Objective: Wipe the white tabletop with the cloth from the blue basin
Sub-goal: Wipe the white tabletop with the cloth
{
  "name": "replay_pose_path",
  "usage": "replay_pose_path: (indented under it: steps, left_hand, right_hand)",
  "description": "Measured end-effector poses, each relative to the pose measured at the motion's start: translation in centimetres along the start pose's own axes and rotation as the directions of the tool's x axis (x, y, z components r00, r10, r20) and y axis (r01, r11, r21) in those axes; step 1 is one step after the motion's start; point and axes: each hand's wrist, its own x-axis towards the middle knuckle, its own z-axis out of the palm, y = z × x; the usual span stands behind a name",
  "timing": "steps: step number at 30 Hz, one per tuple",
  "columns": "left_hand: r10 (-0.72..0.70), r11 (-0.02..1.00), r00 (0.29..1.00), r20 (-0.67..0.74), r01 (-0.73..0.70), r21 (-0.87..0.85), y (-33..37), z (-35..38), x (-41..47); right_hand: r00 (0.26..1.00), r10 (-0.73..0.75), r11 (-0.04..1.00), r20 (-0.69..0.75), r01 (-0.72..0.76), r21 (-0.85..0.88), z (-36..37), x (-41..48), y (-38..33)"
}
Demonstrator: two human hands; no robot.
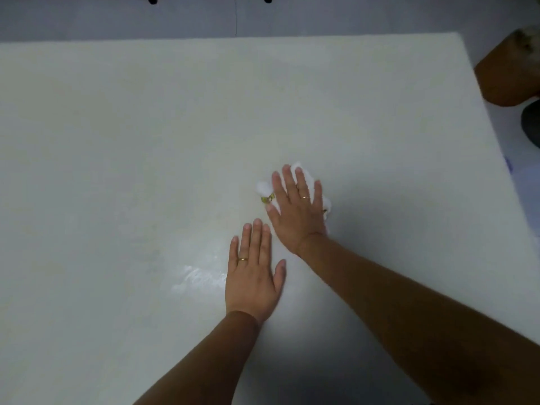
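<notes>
The right hand (296, 209) lies flat with fingers spread on top of the white cloth (264, 189), pressing it onto the white table (131, 141); the cloth shows beyond the fingertips and at both sides of the palm, and has a small yellow-green mark at its left edge. The left hand (254, 276) rests palm down, fingers outstretched and holding nothing, on the bare table just beside the cloth on its near left. A wet, shiny streak (198, 277) lies on the table just left of that hand, nearer the camera than the cloth.
</notes>
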Motion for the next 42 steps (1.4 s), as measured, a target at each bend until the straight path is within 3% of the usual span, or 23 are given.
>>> replay_pose_path:
  steps: [2, 3, 4, 6, 8, 9, 11, 14, 17, 19, 21, 23, 24, 26, 28, 31, 33, 35, 38, 40, 42]
  left_hand:
    - [0.008, 1.0, 1.0, -0.004, -0.008, -0.027, -0.1, -0.1, 0.0]
    - [0.012, 0.999, 1.0, -0.006, -0.012, -0.032, -0.1, -0.1, 0.0]
    - [0.014, 0.999, 1.0, -0.007, -0.014, -0.034, 0.0, -0.1, 0.0]
    - [0.011, 0.999, 1.0, -0.011, -0.012, -0.031, 0.0, -0.1, 0.1]
    - [0.002, 1.0, 1.0, -0.01, -0.002, -0.019, 0.0, 0.0, 0.1]
    - [0.001, 1.0, 1.0, -0.005, -0.001, -0.013, -0.1, 0.1, 0.0]
    - [-0.003, 1.0, 1.0, -0.003, 0.002, -0.014, -0.1, 0.2, -0.1]
    - [-0.004, 1.0, 1.0, 0.001, 0.004, -0.031, 0.0, 0.1, 0.0]
    - [0.017, 0.998, 1.0, -0.011, -0.018, -0.058, -0.1, -0.1, -0.1]
    - [0.022, 0.996, 0.999, -0.026, -0.024, -0.08, 0.0, -0.5, 0.0]
    - [0.01, 0.995, 0.999, -0.043, -0.014, -0.101, 0.3, -1.1, 1.0]
    - [-0.001, 0.994, 0.998, -0.063, -0.006, -0.111, 0.8, -2.0, 3.1]
    - [-0.003, 0.994, 0.997, -0.072, -0.004, -0.108, 1.1, -2.4, 4.4]
    - [-0.017, 0.996, 0.996, -0.086, 0.009, -0.089, 1.5, -3.1, 7.4]
    - [-0.046, 0.996, 0.995, -0.086, 0.039, -0.083, 1.8, -3.5, 10.0]
    - [-0.057, 0.995, 0.994, -0.089, 0.049, -0.081, 1.8, -3.4, 12.3]
    - [-0.044, 0.997, 0.995, -0.093, 0.037, -0.072, 1.9, -3.1, 12.8]
    - [-0.046, 0.997, 0.994, -0.096, 0.04, -0.062, 1.8, -2.7, 12.9]
    - [-0.047, 0.998, 0.995, -0.09, 0.042, -0.056, 1.7, -2.4, 12.8]
    - [-0.046, 0.998, 0.996, -0.078, 0.043, -0.038, 1.7, -2.4, 12.9]
    - [-0.054, 0.998, 0.997, -0.063, 0.052, -0.026, 1.7, -2.4, 12.8]
  right_hand:
    - [0.969, -0.244, 0.968, -0.025, 0.242, -0.071, -0.6, 0.8, 4.2]
    - [0.965, -0.259, 0.96, -0.038, 0.253, -0.117, -0.8, 1.4, 6.5]
    - [0.983, -0.18, 0.978, -0.043, 0.174, -0.116, -1.0, 2.1, 8.5]
    - [0.987, 0.146, 0.989, -0.072, -0.147, -0.009, -1.4, 3.5, 9.9]
    - [0.894, 0.44, 0.897, -0.091, -0.432, 0.089, -1.1, 4.9, 7.3]
    - [0.858, 0.508, 0.859, -0.078, -0.498, 0.117, -0.9, 5.1, 5.2]
    - [0.898, 0.437, 0.896, -0.057, -0.429, 0.113, -0.5, 5.1, 1.5]
    - [0.999, 0.031, 0.999, 0.01, -0.031, 0.007, -0.4, 3.6, 0.4]
    - [0.945, -0.328, 0.943, -0.004, 0.327, -0.068, -1.4, 4.5, 5.5]
    - [0.966, -0.256, 0.961, -0.011, 0.254, -0.112, -2.1, 6.1, 9.6]
    - [0.996, 0.081, 0.996, -0.037, -0.082, -0.025, -2.4, 7.6, 11.4]
    - [0.911, 0.409, 0.911, -0.058, -0.403, 0.083, -2.1, 8.8, 9.1]
    - [0.866, 0.498, 0.862, -0.044, -0.489, 0.132, -2.0, 9.4, 6.9]
    - [0.894, 0.448, 0.884, -0.022, -0.439, 0.163, -1.6, 10.1, 3.1]
    - [0.987, 0.162, 0.983, 0.006, -0.162, 0.08, -1.4, 10.0, 2.2]
    - [0.976, -0.214, 0.977, -0.028, 0.213, -0.03, -2.3, 11.0, 7.3]
    - [0.987, -0.155, 0.985, -0.036, 0.151, -0.083, -2.8, 12.5, 11.3]
    - [0.993, 0.104, 0.994, -0.052, -0.105, -0.02, -3.2, 14.3, 13.2]
    - [0.901, 0.425, 0.903, -0.083, -0.417, 0.099, -2.9, 16.0, 10.1]
    - [0.914, 0.401, 0.913, -0.069, -0.392, 0.113, -2.4, 16.0, 6.6]
    - [0.985, 0.167, 0.985, -0.037, -0.165, 0.056, -2.1, 15.3, 4.6]
